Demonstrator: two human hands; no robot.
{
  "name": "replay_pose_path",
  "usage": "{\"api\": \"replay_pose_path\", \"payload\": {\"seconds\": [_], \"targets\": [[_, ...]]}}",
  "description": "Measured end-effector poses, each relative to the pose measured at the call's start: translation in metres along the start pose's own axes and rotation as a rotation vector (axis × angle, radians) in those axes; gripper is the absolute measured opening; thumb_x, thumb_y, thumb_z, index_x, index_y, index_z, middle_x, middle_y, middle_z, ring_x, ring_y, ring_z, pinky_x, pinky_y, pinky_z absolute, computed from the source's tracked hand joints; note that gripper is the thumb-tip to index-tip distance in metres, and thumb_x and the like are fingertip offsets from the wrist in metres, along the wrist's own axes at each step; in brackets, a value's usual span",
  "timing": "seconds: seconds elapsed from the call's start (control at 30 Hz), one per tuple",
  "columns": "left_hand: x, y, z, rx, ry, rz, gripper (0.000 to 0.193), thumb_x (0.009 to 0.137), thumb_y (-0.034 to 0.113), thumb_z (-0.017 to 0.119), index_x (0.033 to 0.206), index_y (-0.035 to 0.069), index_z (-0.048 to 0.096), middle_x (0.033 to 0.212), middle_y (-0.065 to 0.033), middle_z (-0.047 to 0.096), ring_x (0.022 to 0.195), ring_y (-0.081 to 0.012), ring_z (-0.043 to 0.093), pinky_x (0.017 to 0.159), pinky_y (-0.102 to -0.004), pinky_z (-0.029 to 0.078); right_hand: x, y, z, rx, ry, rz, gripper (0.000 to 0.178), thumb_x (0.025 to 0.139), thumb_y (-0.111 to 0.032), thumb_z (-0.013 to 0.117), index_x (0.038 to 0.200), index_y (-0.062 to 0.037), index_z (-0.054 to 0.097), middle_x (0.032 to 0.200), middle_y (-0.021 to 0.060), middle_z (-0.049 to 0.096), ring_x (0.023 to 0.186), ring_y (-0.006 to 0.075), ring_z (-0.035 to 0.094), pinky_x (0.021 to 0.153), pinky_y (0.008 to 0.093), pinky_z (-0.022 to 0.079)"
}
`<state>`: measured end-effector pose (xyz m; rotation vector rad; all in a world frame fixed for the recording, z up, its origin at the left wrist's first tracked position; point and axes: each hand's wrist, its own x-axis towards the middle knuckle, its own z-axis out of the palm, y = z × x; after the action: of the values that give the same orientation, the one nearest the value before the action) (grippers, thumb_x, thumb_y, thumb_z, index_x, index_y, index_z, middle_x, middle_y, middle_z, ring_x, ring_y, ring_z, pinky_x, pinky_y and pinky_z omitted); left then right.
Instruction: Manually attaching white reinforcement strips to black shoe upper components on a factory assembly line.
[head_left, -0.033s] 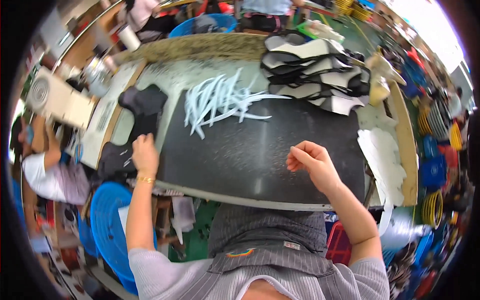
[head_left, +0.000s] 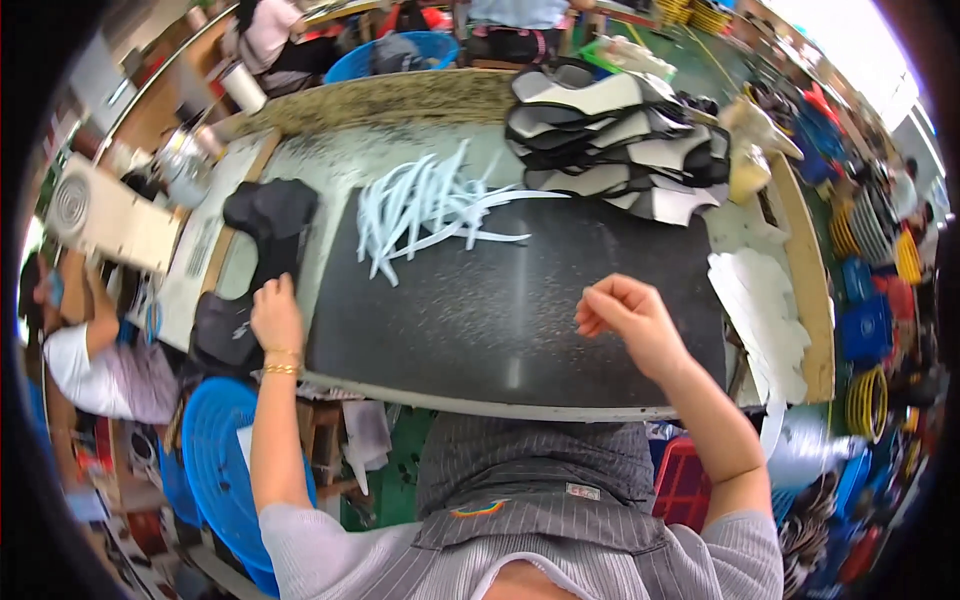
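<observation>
At the left end of the worktop [head_left: 335,160], black shaped pieces [head_left: 278,212] lie beside the dark mat [head_left: 450,335]. The left hand [head_left: 277,318] is at their edge, fingers close together; whether they pinch or only touch, I cannot tell. The right hand [head_left: 632,318] hovers above the mat, fingers curled narrow, nothing visible between them. The step appears to be handling black pieces; the next move seems to call for a sure pinch on one layer, clear of the pale strips [head_left: 425,205].
</observation>
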<state>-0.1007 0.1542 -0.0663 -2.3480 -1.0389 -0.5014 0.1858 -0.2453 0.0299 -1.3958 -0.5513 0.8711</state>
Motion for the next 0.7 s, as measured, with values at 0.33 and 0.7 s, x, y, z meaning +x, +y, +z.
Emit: {"api": "replay_pose_path", "payload": {"seconds": [0.33,0.7], "targets": [[0.160,0.208,-0.144,-0.990,0.178,0.544,0.021,0.093,0.018,0.059,0.107,0.004,0.067,0.107,-0.0145,0.067,0.102,-0.0319,0.062,0.088,-0.0400,0.049,0.171,-0.130,-0.174,-1.196,0.269,-0.704,0.044,0.090,-0.033,0.061,0.120,-0.0002,0.061,0.115,0.0192,0.065,0.106,0.0309,0.062,0.094,0.0370,0.046],[0.227,0.359,-0.149,-0.787,0.690,0.729,0.041,0.086,0.032,0.066,0.114,0.005,0.056,0.097,-0.0111,0.064,0.102,-0.0271,0.061,0.106,-0.0441,0.039,0.157,-0.151,-0.139,-1.890,0.170,-0.950,0.051,0.070,-0.045,0.079,0.085,-0.0036,0.053,0.077,0.0145,0.064,0.073,0.0353,0.063,0.062,0.0427,0.048]]}}
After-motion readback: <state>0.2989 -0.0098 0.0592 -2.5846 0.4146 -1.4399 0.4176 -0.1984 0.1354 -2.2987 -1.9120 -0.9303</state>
